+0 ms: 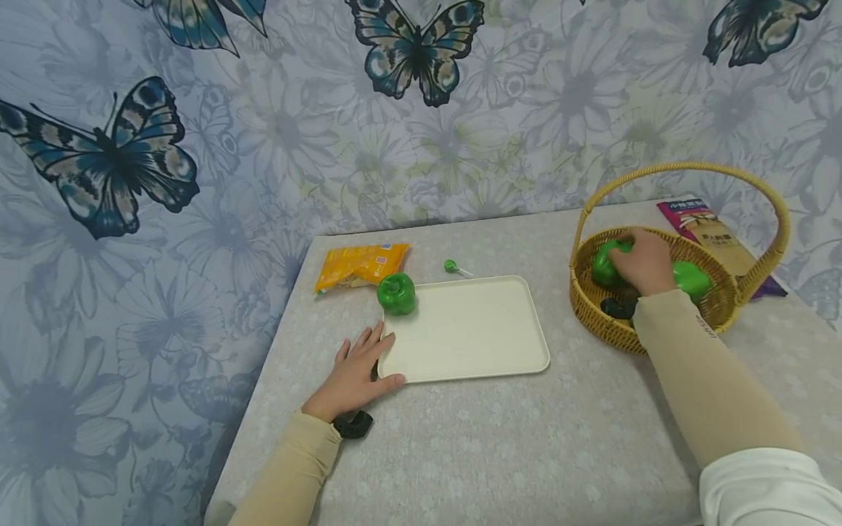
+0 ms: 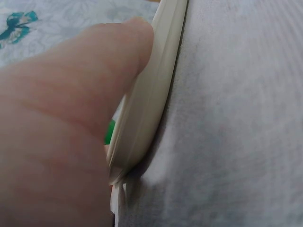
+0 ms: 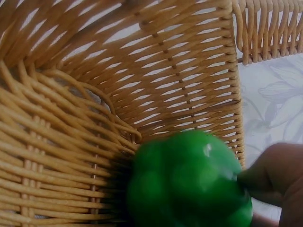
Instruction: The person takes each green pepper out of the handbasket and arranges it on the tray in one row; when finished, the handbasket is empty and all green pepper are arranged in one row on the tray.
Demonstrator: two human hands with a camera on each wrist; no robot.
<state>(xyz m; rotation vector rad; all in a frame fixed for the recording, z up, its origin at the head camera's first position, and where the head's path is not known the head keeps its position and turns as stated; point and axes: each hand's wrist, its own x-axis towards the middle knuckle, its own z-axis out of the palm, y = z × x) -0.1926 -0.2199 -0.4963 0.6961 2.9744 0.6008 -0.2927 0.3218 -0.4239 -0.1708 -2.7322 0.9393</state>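
Observation:
A cream tray point(image 1: 473, 343) lies in the middle of the table, with one green bell pepper point(image 1: 397, 294) on its far left corner. My left hand point(image 1: 358, 372) rests flat on the table, its thumb point(image 2: 118, 52) pressed against the tray's rim point(image 2: 151, 94). My right hand point(image 1: 641, 259) is inside a wicker basket point(image 1: 585, 303) at the right, fingers curled over a green pepper point(image 1: 604, 264); the right wrist view shows that pepper point(image 3: 189, 182) against the woven wall point(image 3: 94, 94). A second green pepper point(image 1: 692, 277) and a dark item point(image 1: 617, 307) also lie in the basket.
A yellow snack bag point(image 1: 360, 266) and a green lollipop point(image 1: 452, 267) lie behind the tray. A magenta and tan packet point(image 1: 713, 234) lies behind the basket. A black object point(image 1: 354, 424) sits by my left wrist. The table's left edge drops off near my left arm.

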